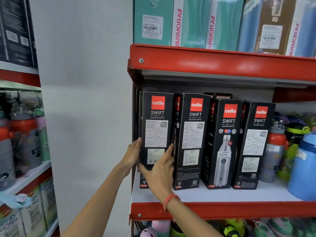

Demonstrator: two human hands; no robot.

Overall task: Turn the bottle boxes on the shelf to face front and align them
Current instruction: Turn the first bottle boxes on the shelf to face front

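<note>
Several black bottle boxes with red logos stand in a row on the white shelf (222, 194). The leftmost box (156, 117) shows its label side and is gripped by both hands. My left hand (134, 152) holds its left edge. My right hand (159, 170) holds its right edge and lower front, wearing an orange wristband. A second box (193, 139) beside it also shows its label side. The third box (224, 144) shows a bottle picture. A fourth box (254, 144) shows its label side, turned at a slight angle.
Loose bottles (275, 151) and a blue jug (302, 170) crowd the shelf's right end. A red shelf edge (222, 65) hangs above, carrying teal boxes (153, 21). A white wall lies left, with another rack of bottles (22, 139) beyond.
</note>
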